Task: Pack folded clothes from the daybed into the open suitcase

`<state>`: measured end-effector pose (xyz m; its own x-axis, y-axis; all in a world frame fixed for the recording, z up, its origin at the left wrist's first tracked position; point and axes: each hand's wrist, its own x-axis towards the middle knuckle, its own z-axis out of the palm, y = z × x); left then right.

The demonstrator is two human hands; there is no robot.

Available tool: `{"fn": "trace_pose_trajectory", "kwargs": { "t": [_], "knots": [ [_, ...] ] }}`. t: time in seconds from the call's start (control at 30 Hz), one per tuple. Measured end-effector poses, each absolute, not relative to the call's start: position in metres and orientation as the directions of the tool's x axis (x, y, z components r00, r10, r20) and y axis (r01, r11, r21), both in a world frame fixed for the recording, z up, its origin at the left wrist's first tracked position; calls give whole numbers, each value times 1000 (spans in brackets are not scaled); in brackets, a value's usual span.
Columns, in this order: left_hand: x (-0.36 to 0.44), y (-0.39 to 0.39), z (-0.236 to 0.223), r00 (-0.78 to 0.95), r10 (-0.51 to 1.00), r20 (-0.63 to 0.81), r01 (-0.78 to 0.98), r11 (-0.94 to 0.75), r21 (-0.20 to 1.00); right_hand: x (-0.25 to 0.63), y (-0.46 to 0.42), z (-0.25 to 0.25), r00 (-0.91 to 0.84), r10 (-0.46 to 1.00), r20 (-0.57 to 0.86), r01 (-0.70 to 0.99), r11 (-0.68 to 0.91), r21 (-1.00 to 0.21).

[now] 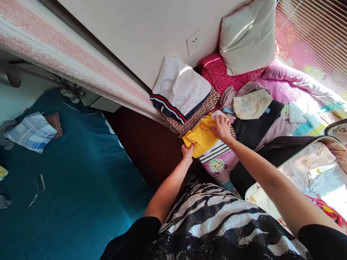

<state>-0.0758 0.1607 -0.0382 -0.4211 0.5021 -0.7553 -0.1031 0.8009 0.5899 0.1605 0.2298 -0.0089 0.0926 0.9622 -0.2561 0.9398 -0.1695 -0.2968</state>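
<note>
The head camera looks forward and steeply down, the wearer's top [217,220] close at six o'clock. It spans bedding [81,187] at eight, blinds [320,32] at two.

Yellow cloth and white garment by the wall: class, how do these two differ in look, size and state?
The yellow cloth looks plain, while the white garment has a dark band with red and white stripes.
The yellow cloth is held by the left hand and right hand; the white garment lies untouched.
The yellow cloth shows a smaller area than the white garment.
Both are soft, creased fabric.
</note>
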Motion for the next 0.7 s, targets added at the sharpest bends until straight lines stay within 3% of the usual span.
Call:
{"fn": "trace_pose_trajectory", "kwargs": {
  "t": [0.07,0.13,0.3,0.4,0.5,0.6,0.7],
  "knots": [
    [-77,161,-39,-441,489,-753,-97,808,582,182,244,-12,260,918,-299,871,-357,-338],
    [-78,161,-39,-440,481,-758,-96,814,573,202,256,-15,314,861,-401,797,-468,-381],
    [-73,162,-29,-381,497,-780,-122,809,575,215,273,-16,262,800,-540,765,-513,-389],
    [-69,162,-17,-414,576,-705,-17,769,639,188,269,-5,200,880,-431,865,-365,-344],
    [-64,161,-4,-404,764,-503,268,625,734,151,250,10,-34,964,-264,965,-37,-260],
    [-55,155,8,-229,931,-284,478,361,800,124,221,20,-266,926,-269,946,198,-256],
    [-39,144,17,-16,987,-159,553,141,821,122,197,24,-340,905,-257,916,256,-310]
  ]
}}
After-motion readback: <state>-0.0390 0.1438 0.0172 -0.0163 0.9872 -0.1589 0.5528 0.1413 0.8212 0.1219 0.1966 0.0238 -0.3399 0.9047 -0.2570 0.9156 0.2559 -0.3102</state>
